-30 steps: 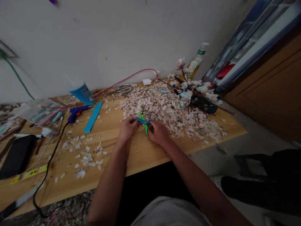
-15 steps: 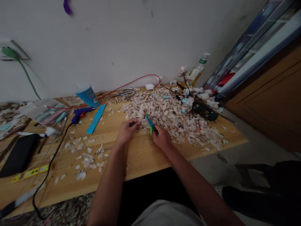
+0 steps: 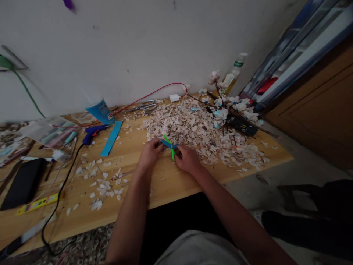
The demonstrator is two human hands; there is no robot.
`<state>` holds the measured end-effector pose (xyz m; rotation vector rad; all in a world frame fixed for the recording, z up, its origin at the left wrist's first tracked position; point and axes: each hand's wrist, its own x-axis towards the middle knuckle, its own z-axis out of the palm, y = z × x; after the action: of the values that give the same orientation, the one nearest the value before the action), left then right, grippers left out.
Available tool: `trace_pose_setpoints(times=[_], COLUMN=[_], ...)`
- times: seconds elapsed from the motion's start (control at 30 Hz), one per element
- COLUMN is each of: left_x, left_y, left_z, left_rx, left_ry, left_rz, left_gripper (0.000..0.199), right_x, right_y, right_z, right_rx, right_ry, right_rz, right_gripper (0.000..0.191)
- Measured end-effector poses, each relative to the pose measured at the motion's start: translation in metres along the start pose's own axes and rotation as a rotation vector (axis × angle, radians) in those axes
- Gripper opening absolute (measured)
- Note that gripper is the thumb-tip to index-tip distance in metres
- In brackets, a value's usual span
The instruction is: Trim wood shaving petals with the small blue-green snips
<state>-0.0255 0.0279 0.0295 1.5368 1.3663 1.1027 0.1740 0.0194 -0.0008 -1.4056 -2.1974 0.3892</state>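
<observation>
My right hand (image 3: 186, 157) grips the handles of small blue and green scissors (image 3: 170, 145), whose blades are spread apart and point left. Close to the blade tips is my left hand (image 3: 151, 151), its fingers pinched together; anything between them is too small to make out. Both hands are at the near left edge of a wide heap of pale dried petals (image 3: 190, 129) on the wooden table (image 3: 165, 184).
Left are a blue strip (image 3: 111, 138), a blue glue gun (image 3: 93, 134), a blue cup (image 3: 101, 111), a black phone (image 3: 23, 183) and loose petals. Metal scissors (image 3: 148, 106) lie behind. Flowering branches (image 3: 234, 110) and a bottle (image 3: 232, 75) stand back right.
The scissors in my right hand have swung from pointing up to pointing left, and their blades have opened towards my left hand. The view has shifted slightly.
</observation>
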Motion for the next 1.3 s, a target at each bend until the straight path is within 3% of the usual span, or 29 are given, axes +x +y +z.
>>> trace_pose_setpoints(times=[0.13, 0.27, 0.53, 0.87, 1.03, 1.17, 1.3], left_x=[-0.001, -0.001, 0.002, 0.003, 0.004, 0.001, 0.000], left_y=[0.005, 0.007, -0.004, -0.007, -0.004, 0.004, 0.008], left_z=[-0.002, 0.001, 0.004, 0.003, 0.009, 0.012, 0.009], left_rx=[-0.043, -0.170, -0.321, -0.336, -0.464, -0.720, -0.988], left_ry=[-0.054, -0.033, -0.050, -0.043, 0.069, 0.143, 0.141], left_rz=[-0.037, -0.072, -0.135, -0.128, -0.277, -0.475, -0.611], left_gripper=[0.022, 0.026, 0.014, 0.021, 0.017, 0.026, 0.036], right_x=[0.001, 0.002, 0.000, 0.001, 0.002, 0.001, 0.002], right_y=[0.004, 0.008, 0.000, 0.005, 0.010, 0.011, 0.014], right_z=[0.005, 0.007, 0.001, 0.008, 0.009, 0.009, 0.012], right_rx=[-0.033, -0.002, -0.014, -0.052, 0.033, 0.166, 0.275], right_ry=[0.006, 0.035, 0.030, -0.008, 0.043, 0.136, 0.236], right_rz=[0.073, 0.153, -0.050, 0.062, 0.210, 0.156, 0.162], right_gripper=[0.011, 0.016, 0.025, 0.020, 0.026, 0.027, 0.026])
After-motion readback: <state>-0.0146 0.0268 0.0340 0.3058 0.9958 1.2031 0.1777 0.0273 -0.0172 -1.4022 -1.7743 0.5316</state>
